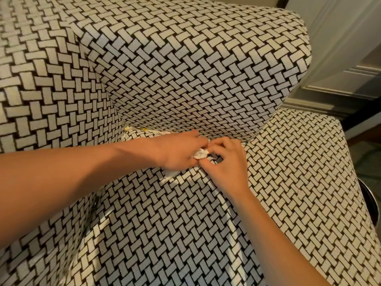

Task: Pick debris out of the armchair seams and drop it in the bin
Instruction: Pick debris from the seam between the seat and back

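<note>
Pinches crumpled white paper scrap (pixel 199 155) between curled left hand (pixel 179 152) at 9 o'clock and right hand (pixel 225 164) at 3 — both closed on it, atop black-and-cream woven fabric armchair (pixel 185 69) seam. Looks like a chrome-rimmed round bin (pixel 371 205) at 4 o'clock — nearer right hand.

A white painted panelled wall (pixel 340 48) with stepped moulding fills the upper right corner. A cream baseboard (pixel 309 105) runs below it. Brown wooden floor (pixel 355 141) meets a pale greenish rug (pixel 369 162). The light is warm and soft.
</note>
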`<state>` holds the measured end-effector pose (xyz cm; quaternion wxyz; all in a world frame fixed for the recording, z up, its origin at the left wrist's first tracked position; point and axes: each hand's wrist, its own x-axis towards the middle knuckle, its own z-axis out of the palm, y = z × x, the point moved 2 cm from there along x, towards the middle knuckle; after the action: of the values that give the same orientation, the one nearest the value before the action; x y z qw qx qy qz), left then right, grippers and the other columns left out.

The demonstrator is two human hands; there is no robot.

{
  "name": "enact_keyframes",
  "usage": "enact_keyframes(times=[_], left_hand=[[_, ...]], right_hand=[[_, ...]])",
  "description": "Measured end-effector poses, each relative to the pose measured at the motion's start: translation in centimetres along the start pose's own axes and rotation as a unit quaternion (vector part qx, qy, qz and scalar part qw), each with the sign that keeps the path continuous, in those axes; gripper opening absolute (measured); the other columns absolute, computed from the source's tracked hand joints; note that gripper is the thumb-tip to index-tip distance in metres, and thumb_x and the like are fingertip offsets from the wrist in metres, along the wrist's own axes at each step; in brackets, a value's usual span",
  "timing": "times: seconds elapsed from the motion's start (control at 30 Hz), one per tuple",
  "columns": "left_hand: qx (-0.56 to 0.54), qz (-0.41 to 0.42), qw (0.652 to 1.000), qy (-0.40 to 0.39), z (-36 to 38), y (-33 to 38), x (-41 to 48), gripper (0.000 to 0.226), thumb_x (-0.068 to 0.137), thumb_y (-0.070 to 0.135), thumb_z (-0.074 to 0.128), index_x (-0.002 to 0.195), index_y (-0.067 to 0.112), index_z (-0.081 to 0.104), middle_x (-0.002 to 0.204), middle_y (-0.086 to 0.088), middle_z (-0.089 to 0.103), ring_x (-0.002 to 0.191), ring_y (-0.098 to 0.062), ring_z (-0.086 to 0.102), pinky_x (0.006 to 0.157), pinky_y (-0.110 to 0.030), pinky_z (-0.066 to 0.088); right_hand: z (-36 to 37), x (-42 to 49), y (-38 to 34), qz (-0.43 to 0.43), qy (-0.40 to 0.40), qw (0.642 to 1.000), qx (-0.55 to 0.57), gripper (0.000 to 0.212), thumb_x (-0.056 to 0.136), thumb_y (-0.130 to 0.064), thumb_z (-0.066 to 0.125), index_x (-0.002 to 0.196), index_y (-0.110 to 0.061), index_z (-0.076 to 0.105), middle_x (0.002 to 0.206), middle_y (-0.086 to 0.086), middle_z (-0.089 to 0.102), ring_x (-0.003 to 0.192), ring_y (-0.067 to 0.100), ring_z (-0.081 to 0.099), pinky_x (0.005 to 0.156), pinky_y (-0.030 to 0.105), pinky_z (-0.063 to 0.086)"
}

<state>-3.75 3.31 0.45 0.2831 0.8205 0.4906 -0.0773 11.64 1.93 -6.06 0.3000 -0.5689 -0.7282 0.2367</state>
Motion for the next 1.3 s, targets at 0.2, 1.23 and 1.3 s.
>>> enact_keyframes(times=[0.2, 1.23, 1.3], left_hand=[[0.021, -0.002, 1.000, 0.012, 0.3, -0.3, 0.0, 0.013, 0.101, 0.030, 0.051, 0.090, 0.033, 0.044, 0.097, 0.008, 0.043, 0.082, -0.013, 0.054, 0.079, -0.039, 0.053], [0.058, -0.163, 0.982, -0.073, 0.6, -0.9, -0.6, 0.059, 0.103, 0.032, 0.036, 0.155, 0.023, 0.011, 0.161, -0.006, 0.009, 0.147, -0.033, 0.016, 0.118, -0.061, 0.020], [0.056, -0.165, 0.983, -0.066, 0.6, -1.2, -0.5, 0.061, 0.104, 0.034, 0.036, 0.156, 0.024, 0.007, 0.162, -0.006, 0.008, 0.148, -0.032, 0.016, 0.118, -0.060, 0.022]], right_hand=[[-0.8, -1.3, 0.5, 0.005, 0.005, 0.997, 0.074, 0.016, 0.086, -0.042, 0.074, 0.098, -0.031, 0.072, 0.102, -0.021, 0.062, 0.110, 0.008, 0.047, 0.097, 0.033, 0.042], [2.1, 3.2, -1.9, 0.135, -0.105, 0.927, -0.335, 0.085, 0.091, -0.069, 0.012, 0.108, -0.007, 0.067, 0.112, 0.015, 0.065, 0.111, 0.031, 0.050, 0.106, 0.049, 0.032], [2.1, 3.5, -1.9, 0.138, -0.112, 0.923, -0.340, 0.089, 0.090, -0.071, 0.010, 0.110, -0.007, 0.068, 0.114, 0.016, 0.066, 0.113, 0.032, 0.050, 0.107, 0.050, 0.031]])
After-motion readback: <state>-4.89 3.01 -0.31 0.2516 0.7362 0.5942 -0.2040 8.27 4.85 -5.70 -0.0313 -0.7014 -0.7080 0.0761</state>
